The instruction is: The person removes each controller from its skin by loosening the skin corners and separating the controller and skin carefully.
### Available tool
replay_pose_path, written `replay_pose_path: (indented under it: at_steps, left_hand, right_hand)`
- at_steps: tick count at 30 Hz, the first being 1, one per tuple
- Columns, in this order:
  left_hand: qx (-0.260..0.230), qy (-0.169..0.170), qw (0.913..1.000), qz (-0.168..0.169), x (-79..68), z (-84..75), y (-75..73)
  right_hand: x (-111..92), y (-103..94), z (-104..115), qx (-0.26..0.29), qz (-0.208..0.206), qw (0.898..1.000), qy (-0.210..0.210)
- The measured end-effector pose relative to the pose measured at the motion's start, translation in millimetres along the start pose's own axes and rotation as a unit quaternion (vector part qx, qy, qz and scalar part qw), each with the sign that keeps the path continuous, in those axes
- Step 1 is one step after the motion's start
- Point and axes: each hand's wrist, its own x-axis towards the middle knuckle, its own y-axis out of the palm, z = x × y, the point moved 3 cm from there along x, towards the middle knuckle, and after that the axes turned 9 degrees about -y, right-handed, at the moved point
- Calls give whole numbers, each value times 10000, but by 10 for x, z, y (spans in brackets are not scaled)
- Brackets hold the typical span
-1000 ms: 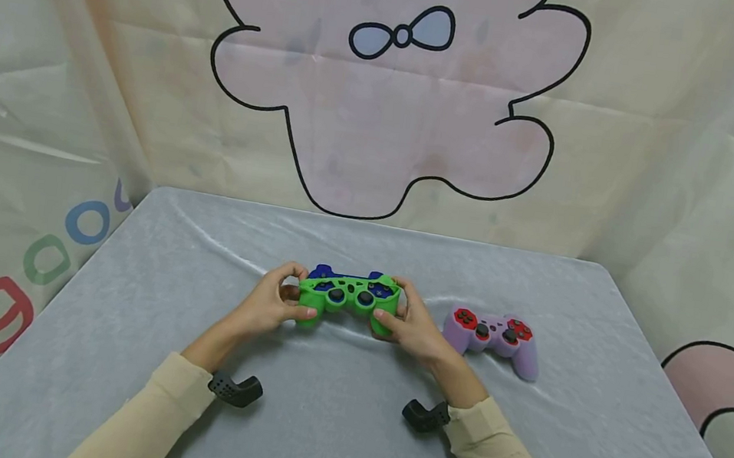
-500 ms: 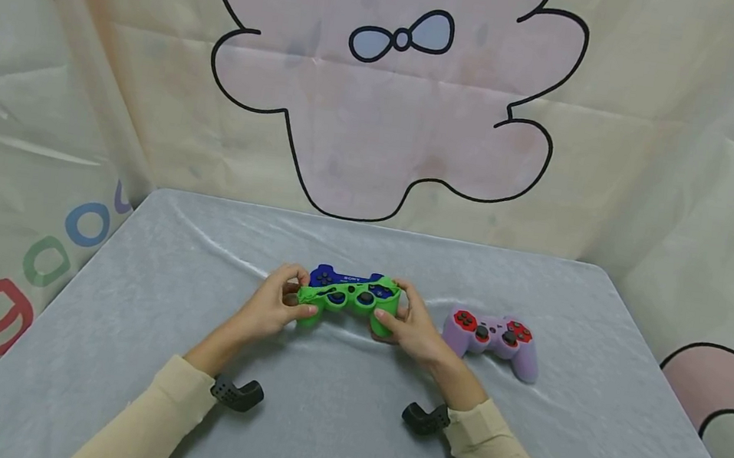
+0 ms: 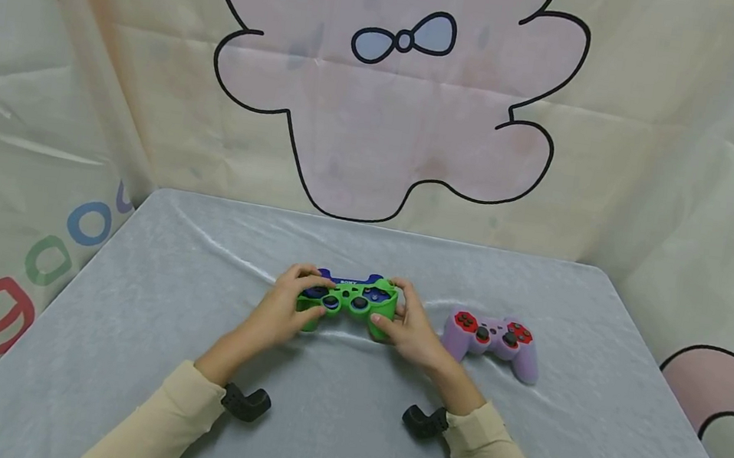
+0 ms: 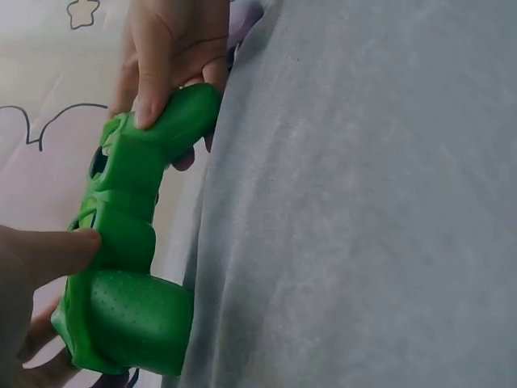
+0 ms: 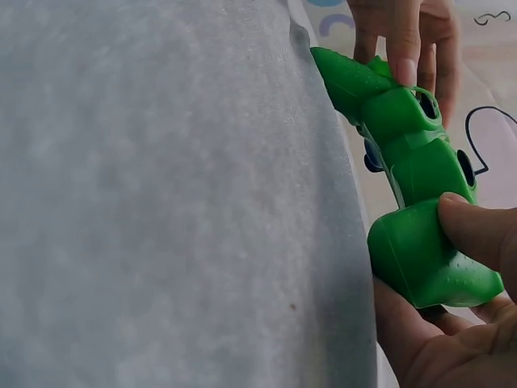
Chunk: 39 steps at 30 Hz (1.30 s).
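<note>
A blue game controller (image 3: 347,283) sits partly inside a green rubbery cover (image 3: 387,308), and its top strip shows above the cover's edge. My left hand (image 3: 276,308) pinches the cover's left side, with the thumb low and the fingers across the upper left face, hiding the buttons there. On the other side, my right hand (image 3: 416,332) grips the right handle, thumb in front and fingers behind. In the left wrist view the cover (image 4: 137,319) shows its rounded, dotted handle. The right wrist view shows the right thumb pressing on the cover (image 5: 416,250).
A light purple controller cover with red button areas (image 3: 493,340) lies right of my right hand. Grey cloth (image 3: 339,442) covers the table. A printed fabric backdrop (image 3: 378,145) hangs behind the table and at both sides.
My left hand has shifted slightly right, and its fingers now reach over the controller's upper left, exposed half a second ago. My right hand keeps its grip. The purple one stays put.
</note>
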Motion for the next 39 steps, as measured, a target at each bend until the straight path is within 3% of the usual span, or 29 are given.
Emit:
replay_pose_path:
  at_steps: [5, 14, 17, 22, 26, 31, 34, 39]
  left_hand:
    - [289, -342, 9986, -277, -11, -20, -10]
    - [817, -318, 9953, -421, -44, -100, 21]
    - [733, -419, 9959, -332, -38, -91, 34]
    - [160, -670, 9976, -124, -17, -55, 37]
    - [-57, -409, 9991, -63, -18, -61, 45]
    - [448, 289, 9985, -145, -30, -74, 19]
    - [847, 414, 9955, 85, -33, -57, -40]
    - [1050, 167, 9888, 1051, -40, 5, -129]
  right_hand:
    - [-8, 18, 17, -170, -23, 9998, -123]
    - [-4, 27, 11, -309, -118, 9994, -72]
    - [8, 29, 1, -362, -169, 9992, -61]
    - [10, 40, -6, -418, -185, 9990, 18]
    - [1, 51, 5, -407, -182, 9990, 37]
    - [11, 55, 7, -78, -344, 9991, 230]
    - [15, 48, -3, 105, -517, 9977, 431]
    - [5, 43, -17, 285, -678, 9959, 526]
